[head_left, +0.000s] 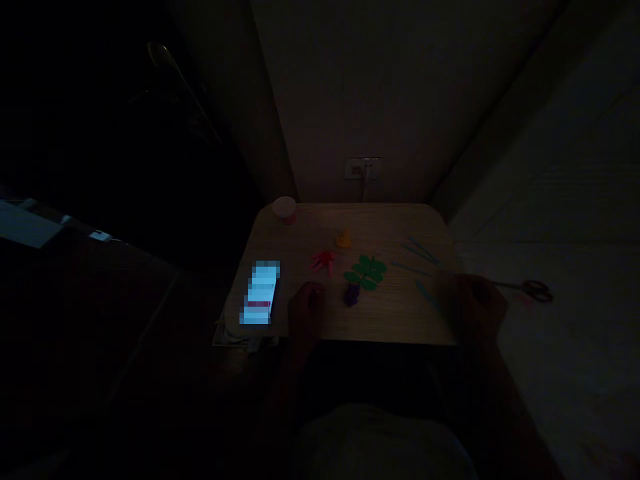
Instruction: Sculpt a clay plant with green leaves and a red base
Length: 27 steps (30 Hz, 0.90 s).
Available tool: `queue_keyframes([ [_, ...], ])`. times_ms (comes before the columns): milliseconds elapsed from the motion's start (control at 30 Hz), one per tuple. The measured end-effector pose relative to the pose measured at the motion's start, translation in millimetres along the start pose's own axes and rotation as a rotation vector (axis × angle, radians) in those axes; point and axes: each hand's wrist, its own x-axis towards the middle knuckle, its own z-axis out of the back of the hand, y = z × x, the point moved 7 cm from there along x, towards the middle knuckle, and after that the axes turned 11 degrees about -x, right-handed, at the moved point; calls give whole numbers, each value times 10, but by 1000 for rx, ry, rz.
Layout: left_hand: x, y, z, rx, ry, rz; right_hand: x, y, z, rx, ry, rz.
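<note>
Near the table's front edge, my left hand has its fingers curled closed; what is in them, if anything, is hidden. My right hand is dim and blurred at the right edge, its fingers drawn together; I cannot make out what they hold. Just right of it lie scissors with dark reddish handles, their blades pointing at the hand. Between my hands are a green leafy sprig and a dark purple cluster touching its lower end. Thin blue-green strips lie near my right hand.
On the wooden table are a red piece with several prongs, an orange piece, a pale cup and a lit phone. A wall socket with a plug is behind. A pale surface adjoins the right side.
</note>
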Motion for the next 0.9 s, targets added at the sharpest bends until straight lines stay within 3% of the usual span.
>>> queue_keyframes([
  [333,63,-25,-88,109,153,31,47,102,-58,86,11,-8],
  [900,126,37,-44,15,179,36,62,142,-76,70,46,16],
])
